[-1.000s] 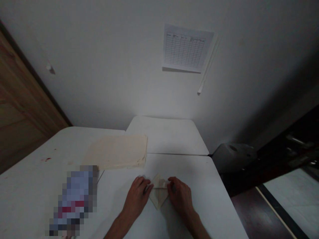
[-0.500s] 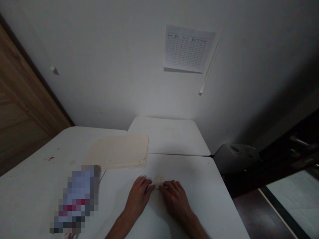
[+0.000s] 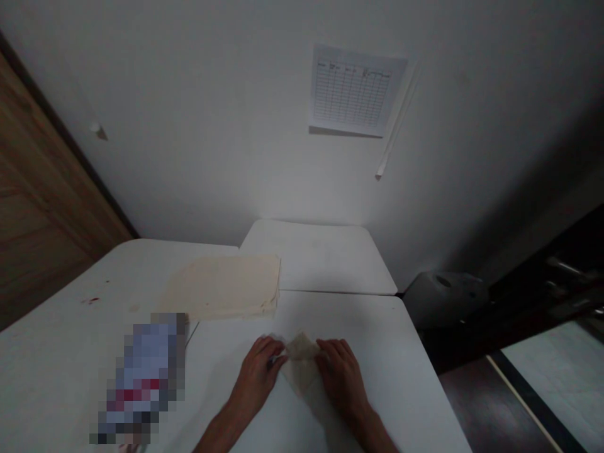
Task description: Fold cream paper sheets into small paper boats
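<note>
One left hand (image 3: 262, 368) and one right hand (image 3: 340, 374) are pinching opposite sides of a small beige folded-paper diamond (image 3: 302, 370); folding is looking part-done, the remainder unclear.

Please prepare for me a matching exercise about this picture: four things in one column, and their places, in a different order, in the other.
1. small pale sheet
2. tan stack
3. printed chart
4. wooden panel

A. up on the wall
B. at the picture's left edge
C. between left hand and right hand
D. lying flat, farther away than both hands

Pairs: 1-C, 2-D, 3-A, 4-B
</note>
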`<state>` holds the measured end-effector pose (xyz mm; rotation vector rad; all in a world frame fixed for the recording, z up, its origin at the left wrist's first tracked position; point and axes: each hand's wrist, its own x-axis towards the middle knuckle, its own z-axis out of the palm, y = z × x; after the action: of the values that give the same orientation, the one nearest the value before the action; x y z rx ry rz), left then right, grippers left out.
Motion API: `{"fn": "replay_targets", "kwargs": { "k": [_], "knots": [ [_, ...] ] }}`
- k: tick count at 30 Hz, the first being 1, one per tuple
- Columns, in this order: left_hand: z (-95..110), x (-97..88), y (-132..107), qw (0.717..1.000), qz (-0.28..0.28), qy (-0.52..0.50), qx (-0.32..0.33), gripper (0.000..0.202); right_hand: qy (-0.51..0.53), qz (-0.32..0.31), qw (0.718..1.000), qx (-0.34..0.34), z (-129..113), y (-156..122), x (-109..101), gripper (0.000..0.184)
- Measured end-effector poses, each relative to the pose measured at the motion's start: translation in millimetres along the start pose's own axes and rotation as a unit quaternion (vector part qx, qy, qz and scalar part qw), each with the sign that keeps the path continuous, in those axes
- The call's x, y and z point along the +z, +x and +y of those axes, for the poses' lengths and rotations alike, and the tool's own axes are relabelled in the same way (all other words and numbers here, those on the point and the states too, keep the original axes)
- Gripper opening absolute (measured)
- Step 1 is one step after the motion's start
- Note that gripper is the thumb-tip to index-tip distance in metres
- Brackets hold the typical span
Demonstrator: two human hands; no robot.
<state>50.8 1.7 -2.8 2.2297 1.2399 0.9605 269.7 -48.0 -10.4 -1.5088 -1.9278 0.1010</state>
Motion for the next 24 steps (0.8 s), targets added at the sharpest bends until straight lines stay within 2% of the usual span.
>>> {"fn": "replay_targets", "kwargs": {
  "k": [3,7,18,24],
  "knots": [
    [-1.0,-5.0,0.4,0.999,-0.025,-0.018,0.014,0.010,0.020,-0.015,1.000,0.014,9.8,-1.7,-5.1,0.020],
    [-2.6,-8.8,0.8,0.999,-0.037,-0.012,0.038,0.016,0.038,-0.048,0.998,0.007,10.9,2.2,-15.3,0.014],
    [-1.9,-7.7,-5.7,0.997,0.030,0.011,0.072,0.024,0.010,-0.086,0.996,-0.009,11.3,10.5,-20.8,0.016],
    [-5.0,-11.2,0.5,0.998,-0.012,-0.004,0.060,0.025,0.007,-0.150,0.987,0.054,9.2,21.0,-29.3,0.012]
  ]
}}
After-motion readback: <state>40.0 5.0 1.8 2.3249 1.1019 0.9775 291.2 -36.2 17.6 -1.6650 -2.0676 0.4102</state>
